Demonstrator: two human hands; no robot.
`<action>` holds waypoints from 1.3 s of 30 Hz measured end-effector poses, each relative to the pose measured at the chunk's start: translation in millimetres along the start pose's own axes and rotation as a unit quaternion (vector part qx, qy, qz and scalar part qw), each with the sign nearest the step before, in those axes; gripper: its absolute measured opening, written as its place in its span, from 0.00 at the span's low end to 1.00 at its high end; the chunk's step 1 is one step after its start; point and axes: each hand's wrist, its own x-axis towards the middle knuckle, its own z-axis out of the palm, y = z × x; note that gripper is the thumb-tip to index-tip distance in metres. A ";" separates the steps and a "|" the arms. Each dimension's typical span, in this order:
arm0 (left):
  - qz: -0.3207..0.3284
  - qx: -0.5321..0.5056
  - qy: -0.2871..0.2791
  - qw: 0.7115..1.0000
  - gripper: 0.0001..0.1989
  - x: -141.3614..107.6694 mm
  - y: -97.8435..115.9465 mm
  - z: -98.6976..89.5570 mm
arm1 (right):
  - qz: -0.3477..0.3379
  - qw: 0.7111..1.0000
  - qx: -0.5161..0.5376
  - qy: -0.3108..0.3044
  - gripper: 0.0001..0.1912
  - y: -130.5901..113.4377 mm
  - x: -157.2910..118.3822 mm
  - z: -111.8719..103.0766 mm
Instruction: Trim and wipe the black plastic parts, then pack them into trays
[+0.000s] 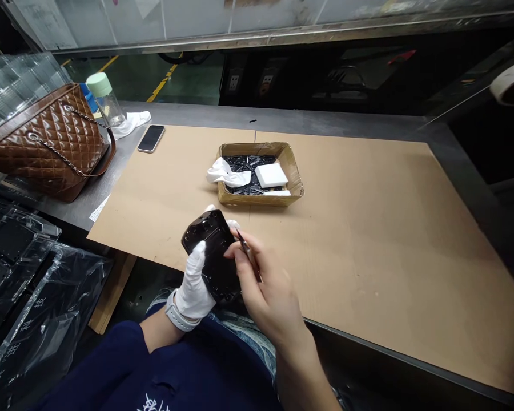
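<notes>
My left hand [195, 279], in a white glove, grips a glossy black plastic housing [217, 257], tilted above the front edge of the table. Its thumb lies across the near face and white fingertips show past the far edge. My bare right hand [265, 279] pinches a small, thin, dark pointed tool [246, 248] against the right side of the housing. Whether it is a blade or tweezers I cannot make out. Just beyond both hands stands a taped cardboard box [261, 200] of small black parts [245, 162], with a white cloth [227, 172] and white blocks [271, 175] on top.
Brown cardboard [389, 245] covers the table. A phone [151, 138] lies at its far left corner. Beside it are a brown quilted handbag [55, 142] and a bottle with a green lid [107, 100]. Plastic-wrapped black parts [38, 308] are low on the left.
</notes>
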 end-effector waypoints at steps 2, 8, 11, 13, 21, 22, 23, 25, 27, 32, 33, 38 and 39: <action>0.018 -0.001 0.030 0.999 0.18 -0.6 -2.5 -6.2 | -0.031 0.997 -0.055 -0.033 0.20 -5.9 5.7 -0.9; 0.041 -0.018 0.042 0.998 0.17 -1.7 -7.1 -17.7 | -0.065 0.989 -0.115 -0.064 0.22 -11.8 13.6 0.0; 0.035 -0.018 0.036 0.999 0.18 -2.1 -7.3 -16.2 | -0.076 0.987 -0.124 -0.061 0.22 -9.9 12.6 0.7; 0.032 -0.021 0.028 0.999 0.18 -2.3 -7.4 -14.5 | -0.079 0.986 -0.129 -0.062 0.21 -8.7 11.9 1.1; 0.017 -0.037 0.012 0.999 0.19 -1.4 -10.0 -9.7 | -0.094 0.984 -0.146 -0.027 0.20 -8.4 10.6 7.4; 0.017 -0.034 0.012 0.999 0.19 -1.5 -10.1 -9.1 | -0.094 0.984 -0.150 -0.025 0.20 -8.7 10.4 7.7; 0.017 -0.030 0.011 0.999 0.20 -1.7 -10.2 -8.4 | -0.095 0.983 -0.153 -0.022 0.20 -9.0 10.2 7.7; 0.019 -0.021 0.010 1.000 0.20 -2.2 -10.3 -6.5 | -0.099 0.983 -0.151 -0.018 0.20 -9.3 10.0 7.4; 0.028 -0.006 0.014 1.000 0.21 -2.8 -10.6 -4.7 | -0.100 0.985 -0.139 -0.018 0.20 -9.2 9.8 7.2; 0.052 0.070 0.017 0.996 0.24 -3.1 -11.4 -6.9 | -0.078 0.993 -0.088 -0.009 0.19 -7.5 8.2 7.8; 0.052 0.083 0.016 0.995 0.24 -3.1 -11.4 -8.6 | -0.068 0.996 -0.065 -0.010 0.19 -7.2 7.9 7.2; 0.038 0.156 0.036 0.986 0.29 -1.8 -9.4 -12.5 | 0.064 0.995 0.072 -0.002 0.20 -6.1 11.1 0.6; 0.038 0.181 0.041 0.982 0.31 -0.8 -8.4 -12.0 | 0.097 0.991 0.094 -0.006 0.20 -6.2 13.3 -0.3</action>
